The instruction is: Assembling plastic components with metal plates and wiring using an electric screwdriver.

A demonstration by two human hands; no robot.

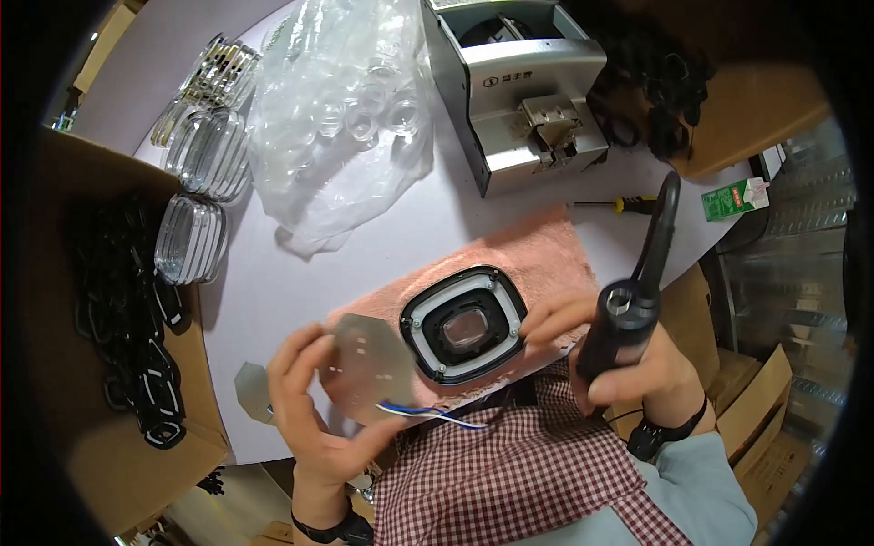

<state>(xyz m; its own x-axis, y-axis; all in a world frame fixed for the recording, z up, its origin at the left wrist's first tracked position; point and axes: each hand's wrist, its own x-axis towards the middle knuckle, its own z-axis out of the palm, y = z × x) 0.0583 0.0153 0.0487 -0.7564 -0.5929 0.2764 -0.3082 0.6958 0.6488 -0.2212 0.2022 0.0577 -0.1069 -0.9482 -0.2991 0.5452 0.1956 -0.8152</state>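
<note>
My left hand [311,409] pinches a thin grey octagonal plate [369,364] by its edges, tilted over the near left of a pink cloth [546,246]. A blue and a white wire [435,415] trail from its lower edge. On the cloth lies a black rounded-square housing [466,325] with a pale inner ring, screws near its corners and a clear window in the middle. My right hand [628,364] is wrapped round a black corded tool [624,332], apparently an electric screwdriver, while its fingertips reach the housing's right edge. The tool's tip is hidden.
Another grey plate [253,393] lies at the table's left edge. Beyond are stacked clear rings [191,238], a plastic bag of clear parts [346,118], a silver machine [519,91] and a screwdriver [628,205]. Boxes of black parts [137,328] flank the table; a green carton [733,200] stands right.
</note>
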